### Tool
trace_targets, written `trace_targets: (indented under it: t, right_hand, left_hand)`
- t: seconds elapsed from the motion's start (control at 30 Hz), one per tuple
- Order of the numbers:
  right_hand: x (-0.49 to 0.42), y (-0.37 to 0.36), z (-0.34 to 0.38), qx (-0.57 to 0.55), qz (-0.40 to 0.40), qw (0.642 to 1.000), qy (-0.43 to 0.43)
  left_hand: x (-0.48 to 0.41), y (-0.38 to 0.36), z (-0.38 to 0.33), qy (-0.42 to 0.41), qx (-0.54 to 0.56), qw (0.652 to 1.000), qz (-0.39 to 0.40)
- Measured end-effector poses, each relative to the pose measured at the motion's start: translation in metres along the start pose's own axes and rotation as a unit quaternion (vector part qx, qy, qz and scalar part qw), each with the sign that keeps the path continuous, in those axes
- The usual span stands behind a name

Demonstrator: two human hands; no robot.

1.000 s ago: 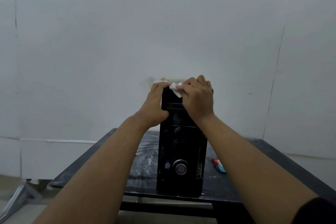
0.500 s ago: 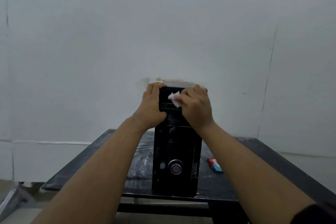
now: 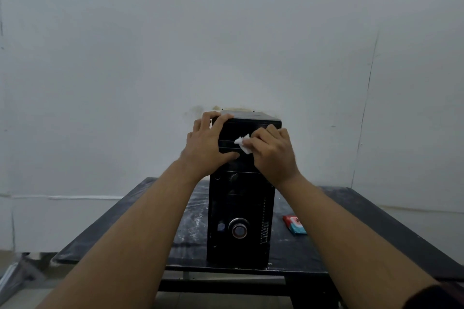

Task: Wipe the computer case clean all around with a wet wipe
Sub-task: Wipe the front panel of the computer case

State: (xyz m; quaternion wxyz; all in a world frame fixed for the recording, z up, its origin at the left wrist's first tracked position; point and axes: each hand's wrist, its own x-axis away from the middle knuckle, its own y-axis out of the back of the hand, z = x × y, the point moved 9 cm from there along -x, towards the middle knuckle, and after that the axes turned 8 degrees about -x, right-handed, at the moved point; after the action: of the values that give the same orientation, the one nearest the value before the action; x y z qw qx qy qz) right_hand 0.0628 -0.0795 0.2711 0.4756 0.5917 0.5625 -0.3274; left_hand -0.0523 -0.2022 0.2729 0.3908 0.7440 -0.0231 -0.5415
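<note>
In the head view, the black computer case [image 3: 241,208] stands upright on the dark table [image 3: 351,233], front panel towards the camera. The left hand [image 3: 208,148] holds the case's upper left corner, fingers bent over the top edge and thumb laid across the front, bracing it. The right hand [image 3: 272,152] is bunched around the white wet wipe [image 3: 243,144] and presses it against the upper drive-bay strips of the front. A second ago this hand and wipe sat at the case's top edge. They have since slid down onto the front face, while the left hand has kept its corner. So the wiping seems to be passing from the top onto the front. The lower front, both sides and the back probably still need doing. A red and blue packet [image 3: 294,224] lies just right of the case's foot.
</note>
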Motion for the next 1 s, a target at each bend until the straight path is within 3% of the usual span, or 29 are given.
trace_targets:
  t: [0.13,0.23,0.3,0.43,0.6,0.77,1.0]
  right_hand:
    - [-0.018,0.004,-0.011,0.037,0.021,0.998,0.043]
    - [-0.033,0.023,-0.036,0.027,-0.044,0.996,-0.076]
    - [-0.025,0.022,-0.036,-0.006,-0.059,0.992,-0.111]
    - [0.016,0.008,-0.019,-0.037,-0.026,0.995,-0.084]
    - [0.003,0.016,-0.019,0.033,-0.012,0.999,-0.012]
    - [-0.014,0.037,-0.049,0.02,-0.102,0.982,-0.16]
    - [0.036,0.024,-0.026,0.017,-0.049,0.992,-0.115]
  left_hand:
    - [-0.006,-0.005,0.0,-0.001,-0.001,1.0,0.0]
    - [-0.007,-0.007,-0.005,-0.003,0.03,0.999,-0.012]
    - [-0.005,-0.008,-0.006,0.0,0.049,0.999,-0.013]
    - [-0.003,-0.009,-0.006,-0.009,0.057,0.998,-0.003]
    - [-0.003,-0.01,-0.008,-0.006,0.068,0.998,0.01]
    - [-0.003,-0.011,-0.011,-0.004,0.074,0.997,0.006]
    - [-0.003,-0.01,-0.01,-0.006,0.092,0.996,0.02]
